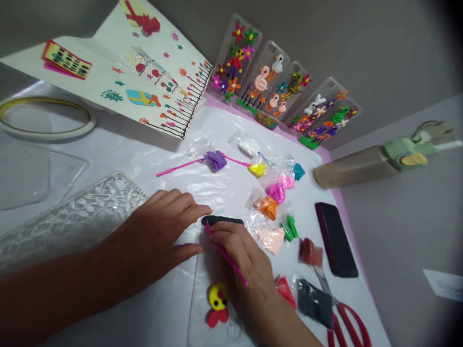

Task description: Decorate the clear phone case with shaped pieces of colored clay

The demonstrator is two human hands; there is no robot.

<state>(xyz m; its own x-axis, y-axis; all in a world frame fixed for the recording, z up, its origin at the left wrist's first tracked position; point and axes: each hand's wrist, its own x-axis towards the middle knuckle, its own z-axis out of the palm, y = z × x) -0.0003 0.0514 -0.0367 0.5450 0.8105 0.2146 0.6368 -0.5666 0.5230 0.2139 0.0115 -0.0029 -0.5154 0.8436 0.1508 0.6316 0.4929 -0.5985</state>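
Right hand [249, 258] holds slim stick [232, 262] at bumpy clay [224, 220].

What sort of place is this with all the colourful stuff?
Probably a craft corner: there are little bags of coloured modelling clay, decorated clear phone cases against the wall, and a pink modelling tool.

Right hand [243, 251] grips a slim pink tool [231, 262], tip at a black strip [226, 220] along a clear case's [198, 301] far end; left hand [162, 229] alongside, thumb parted.
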